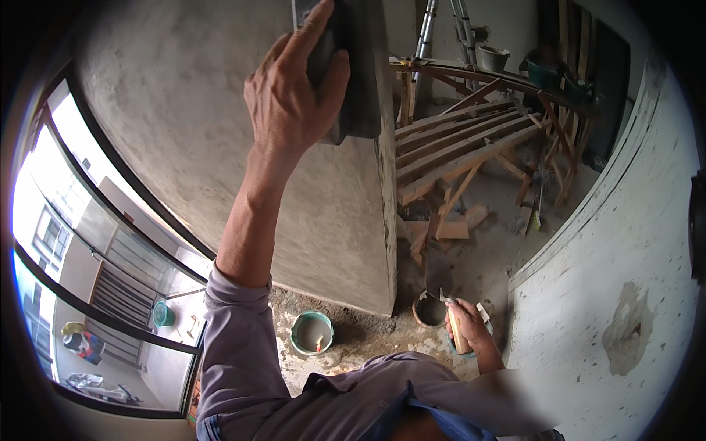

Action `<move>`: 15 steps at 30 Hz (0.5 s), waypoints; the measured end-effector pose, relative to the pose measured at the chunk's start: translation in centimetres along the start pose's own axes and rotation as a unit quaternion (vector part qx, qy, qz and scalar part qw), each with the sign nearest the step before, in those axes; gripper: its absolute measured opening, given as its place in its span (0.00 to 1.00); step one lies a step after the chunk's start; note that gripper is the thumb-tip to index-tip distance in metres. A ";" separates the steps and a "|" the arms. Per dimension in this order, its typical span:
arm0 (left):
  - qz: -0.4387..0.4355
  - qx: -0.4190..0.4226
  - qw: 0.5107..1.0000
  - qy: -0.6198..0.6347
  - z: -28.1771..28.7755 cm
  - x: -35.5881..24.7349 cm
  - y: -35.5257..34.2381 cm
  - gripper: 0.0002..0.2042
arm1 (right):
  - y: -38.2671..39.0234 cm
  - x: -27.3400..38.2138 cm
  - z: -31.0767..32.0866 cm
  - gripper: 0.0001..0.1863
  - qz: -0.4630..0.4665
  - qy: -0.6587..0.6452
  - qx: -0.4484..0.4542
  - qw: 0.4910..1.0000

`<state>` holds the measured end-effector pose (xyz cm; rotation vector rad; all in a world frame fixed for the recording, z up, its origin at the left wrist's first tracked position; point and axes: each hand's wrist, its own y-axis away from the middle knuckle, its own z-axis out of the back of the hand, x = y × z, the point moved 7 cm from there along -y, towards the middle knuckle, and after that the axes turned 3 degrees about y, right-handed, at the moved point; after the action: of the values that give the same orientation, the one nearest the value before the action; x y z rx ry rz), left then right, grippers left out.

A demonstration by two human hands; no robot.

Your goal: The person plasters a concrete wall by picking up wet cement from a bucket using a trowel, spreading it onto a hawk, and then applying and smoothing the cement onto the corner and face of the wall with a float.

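My left hand (287, 99) is raised against the grey plastered wall (184, 88), gripping a dark, flat plastering float (357, 95) close to the wall's vertical corner. Its index finger and thumb lie along the float; the grip underneath is hidden. Low on the right, my right hand (478, 334) is wrapped round the wooden handle of a trowel (459, 332). The trowel's grey blade points away from me, above a round container (429, 310) on the floor. Part of another container shows behind that hand.
A green bucket (312, 333) with greyish contents stands at the wall's foot. Beyond the corner are wooden trestles (463, 147), a ladder (426, 29) and a white bucket (493, 58). A stained white wall (618, 294) rises at right, a framed window (110, 250) at left.
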<state>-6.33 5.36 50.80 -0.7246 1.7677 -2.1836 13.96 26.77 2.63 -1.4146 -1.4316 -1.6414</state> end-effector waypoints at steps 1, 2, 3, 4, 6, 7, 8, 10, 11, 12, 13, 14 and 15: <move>0.025 0.011 1.000 0.007 -0.4 0.2 0.7 0.28 | 0.2 -0.8 0.0 0.13 0.000 -0.006 0.001 1.000; 0.049 0.019 0.998 0.017 -1.0 0.3 2.2 0.28 | 0.1 -2.0 0.5 0.13 -0.004 -0.006 -0.014 1.000; 0.073 0.027 0.997 0.028 -1.5 0.2 4.0 0.28 | -0.1 -3.6 1.1 0.13 -0.009 -0.006 -0.029 1.000; 0.103 0.041 0.993 0.035 -1.9 -0.5 6.7 0.28 | 0.5 -5.0 1.8 0.12 -0.018 -0.002 -0.044 0.999; 0.115 0.104 0.987 0.030 -2.5 -1.1 14.9 0.31 | 1.5 -6.7 2.2 0.13 -0.055 -0.034 -0.061 0.996; 0.135 0.143 0.980 0.038 -2.5 -2.1 19.4 0.31 | 1.7 -7.1 2.1 0.13 -0.070 -0.052 -0.068 0.994; 0.143 0.177 0.973 0.031 -2.3 -2.9 24.8 0.32 | 2.2 -6.6 1.9 0.16 -0.062 -0.057 -0.073 0.994; 0.180 0.282 0.942 0.021 -1.7 -4.5 32.7 0.32 | 2.7 -4.1 2.1 0.17 -0.014 -0.072 -0.061 0.995; 0.180 0.236 0.954 0.039 -0.2 -5.0 32.4 0.31 | 3.2 -1.8 1.9 0.18 0.007 -0.071 -0.053 0.996; 0.200 0.220 0.954 0.042 0.3 -4.4 31.8 0.31 | 3.5 0.7 1.1 0.21 0.007 -0.095 -0.026 0.995; 0.222 0.202 0.953 0.049 0.9 -4.3 29.0 0.31 | 3.4 3.0 1.0 0.22 0.044 -0.088 0.014 0.995; 0.200 0.175 0.962 0.060 1.5 -4.2 24.7 0.31 | 3.7 5.6 0.5 0.22 0.059 -0.080 0.017 0.995; 0.175 0.151 0.971 0.066 1.9 -3.6 19.6 0.31 | 3.7 7.8 -0.3 0.21 0.073 -0.075 0.025 0.994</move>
<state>-4.65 0.77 31.38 -0.1838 1.4350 -2.2183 14.72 27.16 11.23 -1.6036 -1.4040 -1.4240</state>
